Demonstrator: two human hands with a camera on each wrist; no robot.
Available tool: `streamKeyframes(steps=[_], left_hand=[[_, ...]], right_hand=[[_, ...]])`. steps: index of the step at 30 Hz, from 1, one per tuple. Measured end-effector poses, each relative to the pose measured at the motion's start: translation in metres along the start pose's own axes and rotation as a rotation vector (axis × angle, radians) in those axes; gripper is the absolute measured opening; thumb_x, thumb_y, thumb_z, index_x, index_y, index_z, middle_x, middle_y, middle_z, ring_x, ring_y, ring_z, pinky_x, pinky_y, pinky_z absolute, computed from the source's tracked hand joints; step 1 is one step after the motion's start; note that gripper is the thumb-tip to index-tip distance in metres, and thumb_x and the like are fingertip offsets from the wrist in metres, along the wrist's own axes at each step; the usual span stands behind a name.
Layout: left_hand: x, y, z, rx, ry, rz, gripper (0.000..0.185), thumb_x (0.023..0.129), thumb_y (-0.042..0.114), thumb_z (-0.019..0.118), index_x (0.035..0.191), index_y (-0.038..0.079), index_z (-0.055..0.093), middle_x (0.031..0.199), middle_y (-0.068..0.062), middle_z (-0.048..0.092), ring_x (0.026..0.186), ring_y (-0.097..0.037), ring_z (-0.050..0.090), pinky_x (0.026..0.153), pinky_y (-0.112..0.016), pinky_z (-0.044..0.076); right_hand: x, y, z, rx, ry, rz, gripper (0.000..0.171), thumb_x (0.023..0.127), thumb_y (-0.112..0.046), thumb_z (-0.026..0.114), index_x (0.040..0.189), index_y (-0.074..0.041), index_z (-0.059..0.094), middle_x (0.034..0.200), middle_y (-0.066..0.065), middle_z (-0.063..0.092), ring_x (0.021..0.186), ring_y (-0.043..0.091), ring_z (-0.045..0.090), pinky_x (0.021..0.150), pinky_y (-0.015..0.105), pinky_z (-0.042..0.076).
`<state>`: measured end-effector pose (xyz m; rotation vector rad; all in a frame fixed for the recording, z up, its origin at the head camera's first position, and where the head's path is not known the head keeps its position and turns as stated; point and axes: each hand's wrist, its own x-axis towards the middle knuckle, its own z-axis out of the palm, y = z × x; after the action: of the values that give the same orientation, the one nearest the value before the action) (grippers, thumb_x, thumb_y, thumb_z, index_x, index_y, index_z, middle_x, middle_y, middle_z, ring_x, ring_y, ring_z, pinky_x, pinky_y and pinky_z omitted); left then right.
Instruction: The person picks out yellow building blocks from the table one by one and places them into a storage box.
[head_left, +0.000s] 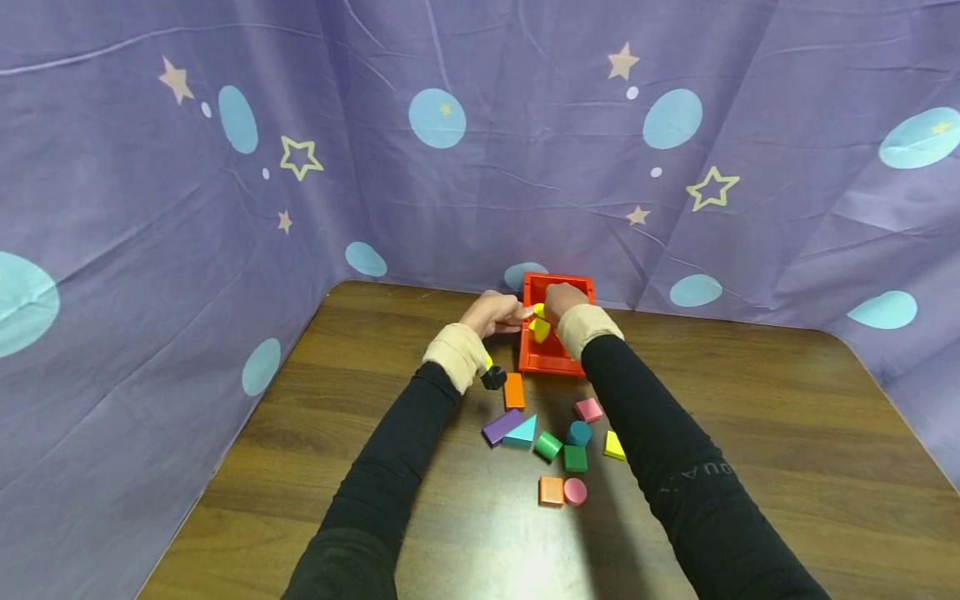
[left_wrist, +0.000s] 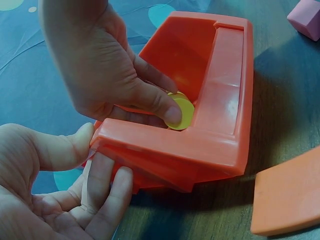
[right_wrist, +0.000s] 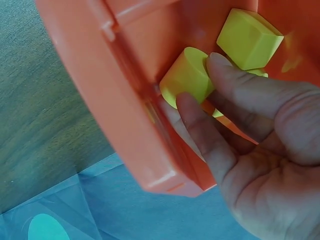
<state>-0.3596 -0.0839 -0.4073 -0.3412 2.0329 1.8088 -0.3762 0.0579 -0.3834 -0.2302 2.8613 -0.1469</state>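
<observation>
A red box (head_left: 551,365) with raised walls stands at the back of the table. My left hand (head_left: 495,315) is at its left side; in the left wrist view, the thumb and fingers grip the box's rim at a corner. My right hand (head_left: 564,298) reaches into the box. Between its thumb and fingers it pinches a yellow cylinder (right_wrist: 187,77), held close to the inner wall. Beside that, a yellow block (right_wrist: 249,40) sits in the box. Part of another yellow piece (right_wrist: 218,113) shows behind the right fingers, its shape mostly hidden.
In front of the box lie loose blocks: an orange block (head_left: 513,392), a purple block (head_left: 501,427), a light blue triangle (head_left: 522,433), a green cylinder (head_left: 548,447), a yellow block (head_left: 613,446) and several others. A purple curtain (head_left: 480,192) hangs behind the table.
</observation>
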Motion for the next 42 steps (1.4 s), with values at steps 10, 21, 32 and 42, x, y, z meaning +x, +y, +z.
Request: streamKeyframes(steps=[10,21,32,42], left_hand=[[-0.0004,0.0003,0.0003,-0.007,-0.002,0.006,0.022,0.092,0.0,0.065,0.113,-0.007,0.069,0.076,-0.001,0.066,0.069,-0.01,0.062,0.105,-0.039,0.056],[-0.0007,0.0011,0.001,-0.001,-0.002,0.006,0.024,0.093,0.001,0.064,0.115,-0.007,0.068,0.081,-0.003,0.065,0.073,-0.012,0.062,0.107,-0.04,0.055],[-0.0008,-0.0001,0.0014,-0.01,0.002,0.016,0.024,0.093,0.001,0.064,0.115,-0.008,0.069,0.08,-0.003,0.065,0.074,-0.013,0.062,0.107,-0.041,0.055],[-0.0005,0.0005,0.0025,-0.003,0.004,0.01,0.026,0.093,0.001,0.065,0.117,-0.008,0.069,0.088,-0.004,0.067,0.077,-0.013,0.063,0.106,-0.04,0.056]], right_hand=[[-0.004,-0.0017,-0.0002,-0.018,0.012,0.01,0.025,0.1,-0.005,0.05,0.116,0.001,0.069,0.121,0.017,0.071,0.096,0.026,0.063,0.09,0.041,0.06],[-0.0014,0.0002,0.002,-0.025,0.018,0.016,0.024,0.1,-0.005,0.053,0.115,0.0,0.07,0.119,0.016,0.072,0.098,0.027,0.067,0.088,0.042,0.061],[0.0011,0.0005,0.004,-0.035,0.022,0.03,0.023,0.1,-0.007,0.053,0.113,-0.002,0.071,0.118,0.015,0.072,0.096,0.026,0.065,0.086,0.042,0.061],[0.0035,0.0005,0.0058,-0.038,0.032,0.036,0.023,0.1,-0.009,0.054,0.116,-0.002,0.07,0.122,0.015,0.07,0.102,0.027,0.065,0.087,0.043,0.06]])
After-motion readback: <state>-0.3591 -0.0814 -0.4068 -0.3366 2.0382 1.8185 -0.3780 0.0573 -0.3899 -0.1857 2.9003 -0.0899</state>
